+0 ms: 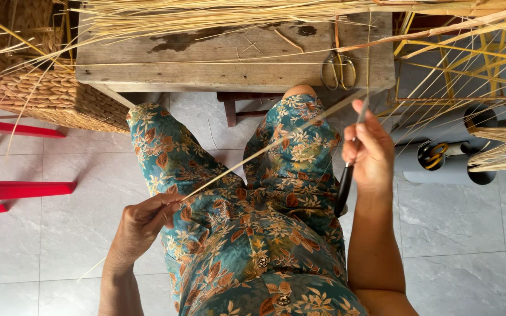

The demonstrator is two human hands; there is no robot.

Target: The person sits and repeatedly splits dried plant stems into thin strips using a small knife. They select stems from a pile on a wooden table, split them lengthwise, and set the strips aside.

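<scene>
Strand [265, 151]: one long, thin, pale straw-coloured strip, dry and flat, ran taut on a diagonal from lower left of centre up toward the right. Left hand [142, 225] pinched its lower end between thumb and fingertips, low in the frame. Right hand [370, 153], right of centre, was closed around a knife [346, 175] with a dark handle and a slim blade, the blade touching the strand's upper stretch. Strand crossed above the lap, which was clad in teal leaf-print cloth. Worktop [224, 58]: rough weathered wood, top centre, with loose straw [206, 14] piled along it and metal scissors [338, 70] lying there. Woven basket [54, 96], coarse plaited fibre, upper left. Floor of grey tile.
</scene>
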